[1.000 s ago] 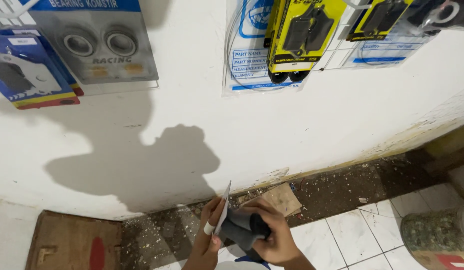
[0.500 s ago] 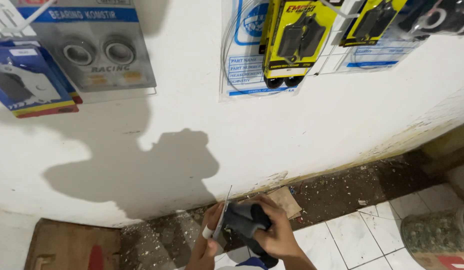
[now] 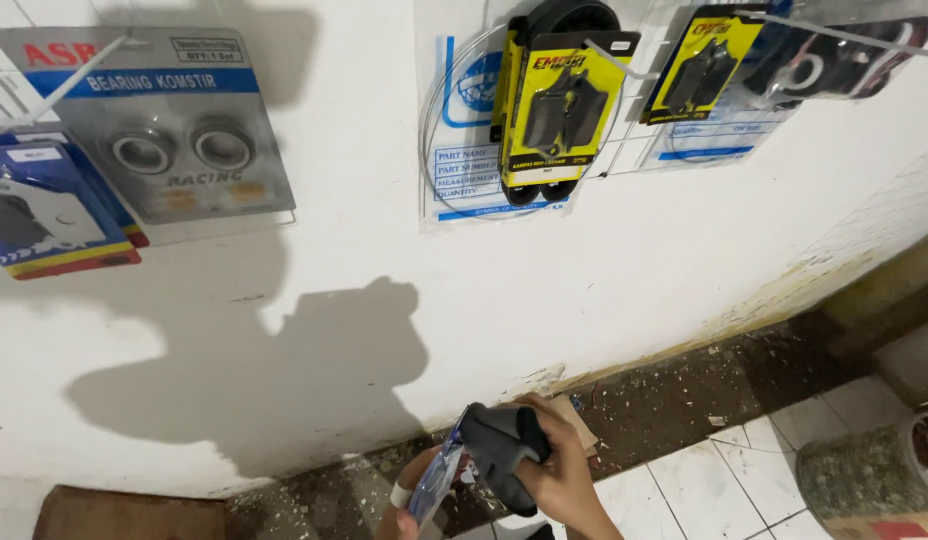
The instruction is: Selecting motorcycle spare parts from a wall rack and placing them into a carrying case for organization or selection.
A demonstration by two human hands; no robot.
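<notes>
Low in the near middle of the scene, the right hand (image 3: 559,475) is closed around a dark grey, rounded rubber part (image 3: 504,455), fingers wrapped over its right side. The part's long axis runs from upper left down to lower right, tilted towards the white wall (image 3: 584,290). Just left of it and touching, the left hand (image 3: 409,500) pinches a thin, clear plastic blister package with a blue edge (image 3: 436,485), seen almost edge-on; a pale band sits on one finger. So the rubber part lies between the two hands, in the right hand's grip, with the package hard against its left flank. Well above, yellow-and-black carded parts (image 3: 564,105) hang on the wall, far from both hands.
</notes>
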